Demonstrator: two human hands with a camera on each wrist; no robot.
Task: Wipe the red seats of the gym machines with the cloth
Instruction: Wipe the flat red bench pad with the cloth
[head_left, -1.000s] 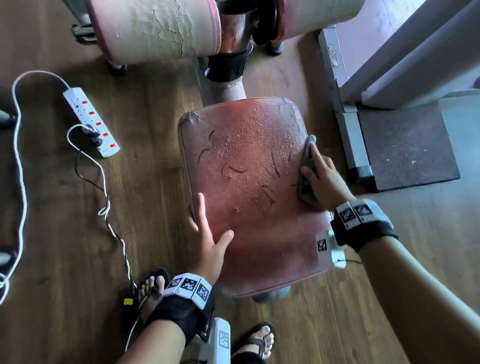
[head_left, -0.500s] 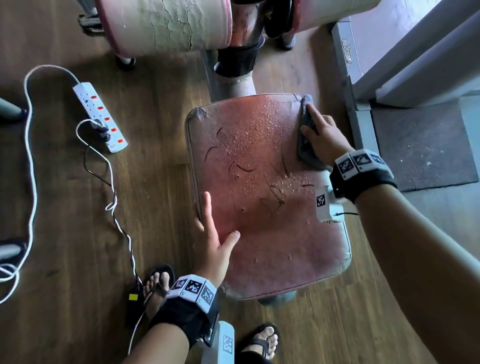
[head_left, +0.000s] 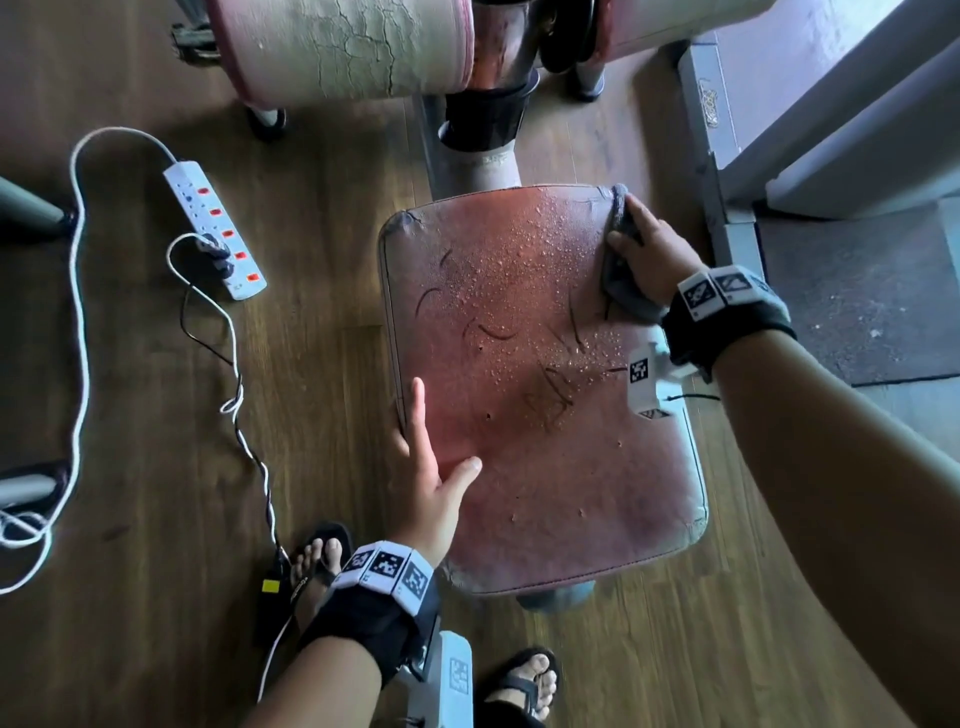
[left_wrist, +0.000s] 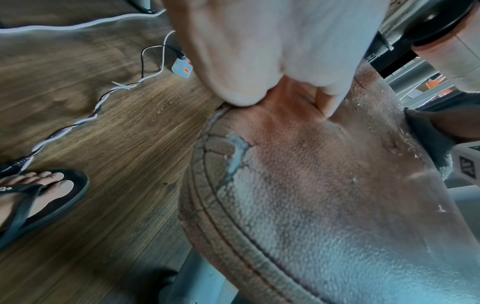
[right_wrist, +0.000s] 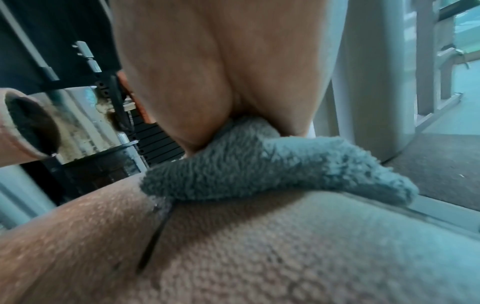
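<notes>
A worn red seat (head_left: 524, 395) with cracks and water droplets fills the middle of the head view. My right hand (head_left: 652, 249) presses a grey cloth (head_left: 621, 280) flat onto the seat's far right corner, fingers straight on top of it. In the right wrist view the fluffy cloth (right_wrist: 262, 162) bunches under the palm on the seat (right_wrist: 259, 246). My left hand (head_left: 431, 467) rests flat on the seat's near left edge, fingers straight, thumb spread. The left wrist view shows the left hand (left_wrist: 270, 57) touching the frayed seat (left_wrist: 324, 195) at its rim.
A white power strip (head_left: 214, 228) with cables (head_left: 78, 312) lies on the wooden floor at the left. A cracked pale roller pad (head_left: 343, 47) and the machine post (head_left: 485, 124) stand behind the seat. A grey frame (head_left: 727, 171) and dark mat (head_left: 857, 291) lie to the right. My sandalled feet (head_left: 317, 561) stand below.
My right hand has slid the cloth along the seat's right side from its middle to the far right corner. The left hand has stayed on the near left edge.
</notes>
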